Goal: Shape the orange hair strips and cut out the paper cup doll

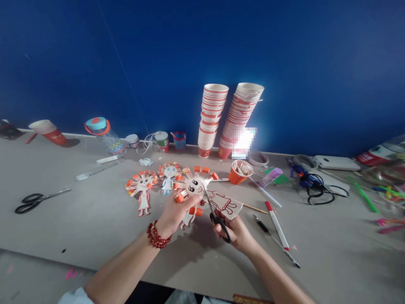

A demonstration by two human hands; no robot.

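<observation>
My left hand (177, 209), with red beads round its wrist, grips a paper doll (193, 185) cut from a paper cup. The doll has a drawn smiling face, curled orange-and-white strips around its head and a dress outlined in red. In my right hand (236, 232) are black-handled scissors (221, 226), their blades lying along the doll just below the face. Whether the blades are apart I cannot tell. Behind my left hand lie a finished-looking doll with a red outline (144, 200) and another with a blue outline (167, 183). A further doll (187, 219) is partly hidden under my hands.
Two tall paper cup stacks (210, 122) lean near the blue wall. An orange cup (240, 172) holds scraps. Other scissors (31, 202) lie left. A red-capped marker (277, 226), a pen (275, 240) and a blue glue gun (306, 179) lie right. A bottle (106, 137) stands behind.
</observation>
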